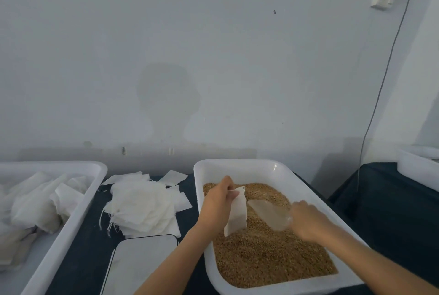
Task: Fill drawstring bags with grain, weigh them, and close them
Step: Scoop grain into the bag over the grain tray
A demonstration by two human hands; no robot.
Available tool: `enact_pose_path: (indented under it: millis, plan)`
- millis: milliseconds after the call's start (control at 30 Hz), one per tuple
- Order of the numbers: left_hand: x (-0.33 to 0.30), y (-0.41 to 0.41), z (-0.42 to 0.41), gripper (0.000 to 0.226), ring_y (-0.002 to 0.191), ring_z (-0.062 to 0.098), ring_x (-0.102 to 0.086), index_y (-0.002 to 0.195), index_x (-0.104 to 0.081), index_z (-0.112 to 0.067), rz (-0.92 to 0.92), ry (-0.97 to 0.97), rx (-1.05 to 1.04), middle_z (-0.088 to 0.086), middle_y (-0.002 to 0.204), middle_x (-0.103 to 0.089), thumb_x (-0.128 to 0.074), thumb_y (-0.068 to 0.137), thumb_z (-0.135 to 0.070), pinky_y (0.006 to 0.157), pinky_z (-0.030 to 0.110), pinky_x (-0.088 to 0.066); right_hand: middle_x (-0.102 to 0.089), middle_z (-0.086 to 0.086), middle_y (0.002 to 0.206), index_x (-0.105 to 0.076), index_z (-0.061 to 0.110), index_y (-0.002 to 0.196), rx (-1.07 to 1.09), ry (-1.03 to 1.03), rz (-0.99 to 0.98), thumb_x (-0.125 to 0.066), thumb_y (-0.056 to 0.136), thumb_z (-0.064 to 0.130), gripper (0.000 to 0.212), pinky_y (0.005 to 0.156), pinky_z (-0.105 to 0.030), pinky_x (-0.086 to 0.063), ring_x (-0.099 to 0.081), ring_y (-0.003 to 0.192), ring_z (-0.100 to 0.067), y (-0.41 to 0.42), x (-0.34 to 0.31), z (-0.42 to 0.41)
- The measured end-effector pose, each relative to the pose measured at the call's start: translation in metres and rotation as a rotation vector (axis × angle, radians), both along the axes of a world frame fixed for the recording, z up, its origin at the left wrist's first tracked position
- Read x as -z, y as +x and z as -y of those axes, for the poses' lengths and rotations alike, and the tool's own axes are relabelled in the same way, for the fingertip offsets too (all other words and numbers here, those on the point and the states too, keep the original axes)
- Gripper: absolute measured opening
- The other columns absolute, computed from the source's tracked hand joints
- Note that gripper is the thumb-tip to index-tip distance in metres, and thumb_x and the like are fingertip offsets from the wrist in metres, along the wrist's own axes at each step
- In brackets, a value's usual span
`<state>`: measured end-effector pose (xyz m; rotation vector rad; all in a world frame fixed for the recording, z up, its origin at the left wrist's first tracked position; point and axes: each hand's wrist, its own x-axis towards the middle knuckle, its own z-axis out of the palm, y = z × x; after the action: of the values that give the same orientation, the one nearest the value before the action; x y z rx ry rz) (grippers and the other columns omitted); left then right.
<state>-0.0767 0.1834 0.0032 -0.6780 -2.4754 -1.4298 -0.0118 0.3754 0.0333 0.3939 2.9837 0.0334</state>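
A white plastic tub (240,166) on the right holds brown grain (268,256). Over the grain my left hand (217,202) pinches the top of a small white drawstring bag (236,214), which hangs upright with its bottom on the grain. My right hand (306,219) grips the handle of a clear plastic scoop (269,212). The scoop's blade points toward the bag's mouth and lies just to the bag's right. A pile of empty white bags (140,204) lies on the dark table between the tubs. The flat white scale (142,263) sits in front of that pile.
A second white tub (78,211) at the left holds several filled or crumpled white bags. Another white container (418,171) stands at the far right on a dark surface. A cable (380,85) runs down the wall from a socket.
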Motion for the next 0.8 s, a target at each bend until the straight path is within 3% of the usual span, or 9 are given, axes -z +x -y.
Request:
enact_pose_path:
  millis: [67, 200, 267, 367, 467, 533, 667, 767, 800]
  plan:
    - [-0.001, 0.0, 0.003, 0.023, 0.063, 0.011, -0.037, 0.077, -0.036, -0.02, 0.041, 0.071, 0.01, 0.003, 0.073, -0.046, -0.044, 0.098, -0.013, 0.058, 0.024, -0.028, -0.039, -0.011, 0.135, -0.042, 0.01, 0.133, -0.003, -0.036, -0.006, -0.042, 0.096, 0.015, 0.037, 0.097, -0.032, -0.041, -0.041, 0.119, -0.025, -0.002, 0.02, 0.005]
    - [-0.005, 0.002, 0.008, 0.025, 0.057, -0.002, -0.037, 0.074, -0.04, -0.018, 0.082, 0.271, 0.044, -0.005, 0.07, -0.043, -0.047, 0.096, -0.009, 0.056, 0.013, -0.032, -0.043, -0.009, 0.138, -0.05, 0.013, 0.129, -0.001, -0.011, -0.01, -0.046, 0.096, 0.019, 0.033, 0.105, -0.034, -0.037, -0.043, 0.123, -0.024, -0.002, 0.035, 0.014]
    - [-0.009, 0.004, 0.011, 0.022, 0.059, -0.004, -0.039, 0.075, -0.043, -0.016, 0.082, 0.359, 0.044, -0.007, 0.072, -0.046, -0.048, 0.095, -0.008, 0.058, 0.009, -0.034, -0.031, -0.011, 0.146, -0.039, 0.012, 0.138, -0.002, -0.01, 0.022, -0.046, 0.095, 0.017, 0.044, 0.11, -0.041, -0.03, -0.033, 0.132, -0.029, -0.005, 0.031, 0.015]
    - [-0.02, 0.01, 0.02, 0.019, 0.062, -0.004, -0.042, 0.077, -0.047, -0.012, 0.039, 0.473, 0.06, -0.007, 0.074, -0.048, -0.05, 0.095, -0.007, 0.06, 0.008, -0.036, -0.026, -0.002, 0.151, -0.025, 0.017, 0.146, -0.126, -0.337, -0.109, -0.048, 0.096, 0.027, 0.056, 0.111, -0.041, -0.028, -0.028, 0.138, -0.024, -0.01, 0.011, 0.021]
    - [-0.037, 0.018, 0.033, 0.017, 0.063, 0.001, -0.044, 0.078, -0.048, -0.01, -0.004, 0.546, 0.095, -0.008, 0.071, -0.05, -0.051, 0.095, -0.009, 0.06, 0.013, -0.036, -0.057, 0.014, 0.129, -0.051, 0.031, 0.126, -0.245, -1.052, -0.239, -0.059, 0.082, 0.049, 0.049, 0.1, -0.032, -0.045, -0.054, 0.117, -0.006, -0.004, -0.012, 0.048]
    - [-0.048, 0.026, 0.043, 0.018, 0.06, 0.0, -0.044, 0.077, -0.049, -0.012, -0.033, 0.58, 0.102, -0.011, 0.067, -0.05, -0.052, 0.095, -0.009, 0.057, 0.012, -0.036, -0.07, 0.009, 0.108, -0.06, 0.024, 0.114, -0.271, -1.339, -0.262, -0.066, 0.073, 0.043, 0.045, 0.083, -0.026, -0.054, -0.066, 0.099, -0.008, 0.0, -0.019, 0.068]
    - [-0.054, 0.045, 0.07, 0.016, 0.066, 0.004, -0.05, 0.079, -0.05, -0.013, -0.034, 0.606, 0.074, -0.008, 0.072, -0.056, -0.053, 0.094, -0.01, 0.061, 0.017, -0.042, -0.074, 0.003, 0.091, -0.068, 0.016, 0.098, -0.284, -1.449, -0.339, -0.072, 0.075, 0.026, 0.025, 0.065, -0.021, -0.055, -0.07, 0.084, -0.011, 0.003, -0.021, 0.112]
    - [-0.044, 0.056, 0.095, 0.007, 0.078, 0.006, -0.059, 0.095, -0.051, -0.015, -0.008, 0.638, -0.006, -0.002, 0.095, -0.061, -0.056, 0.092, -0.012, 0.07, 0.02, -0.048, -0.074, 0.001, 0.086, -0.069, 0.016, 0.093, -0.256, -1.48, -0.394, -0.069, 0.083, 0.017, 0.01, 0.059, -0.018, -0.053, -0.07, 0.077, -0.01, 0.007, -0.017, 0.144]
    - [-0.037, 0.058, 0.105, 0.016, 0.083, 0.004, -0.061, 0.103, -0.049, -0.017, 0.018, 0.64, -0.05, -0.002, 0.102, -0.059, -0.059, 0.09, -0.014, 0.071, 0.018, -0.049, -0.074, 0.0, 0.088, -0.069, 0.016, 0.092, -0.247, -1.474, -0.413, -0.068, 0.084, 0.017, 0.008, 0.061, -0.021, -0.054, -0.07, 0.079, -0.012, 0.008, -0.015, 0.155]
